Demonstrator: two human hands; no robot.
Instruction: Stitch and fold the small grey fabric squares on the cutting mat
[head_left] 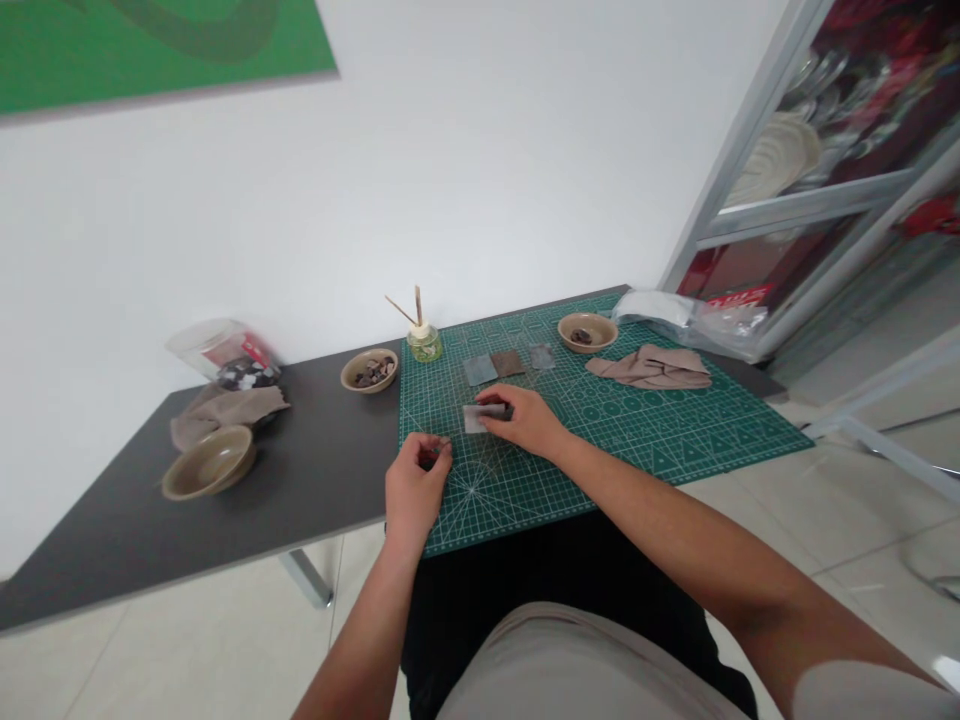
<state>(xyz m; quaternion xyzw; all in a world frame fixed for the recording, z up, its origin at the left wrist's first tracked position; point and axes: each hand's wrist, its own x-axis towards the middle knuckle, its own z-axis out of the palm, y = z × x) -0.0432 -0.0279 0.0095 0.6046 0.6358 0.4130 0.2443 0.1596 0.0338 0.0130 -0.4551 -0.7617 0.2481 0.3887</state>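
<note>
My right hand [521, 418] is closed around a small pale grey square sheet [474, 418], which looks like sandpaper, above the green cutting mat [615, 430]. My left hand [420, 480] is pinched at the mat's left part; a small dark thing shows at its fingertips, too small to name. Beyond the right hand lie a grey square sheet [480, 370], a brown one [508, 363] and a dark grey one [541, 356]. A tan bowl [347, 380] to the left holds several small dark and brownish pieces. Another tan bowl [606, 345] has a few dark pieces in it.
A reed diffuser [425, 342] stands at the mat's far left corner. A brown cloth [652, 367] and a plastic bag [690, 318] lie at right. On the dark table's left are a bowl [210, 465], another cloth [225, 408] and a toppled clear container [217, 345].
</note>
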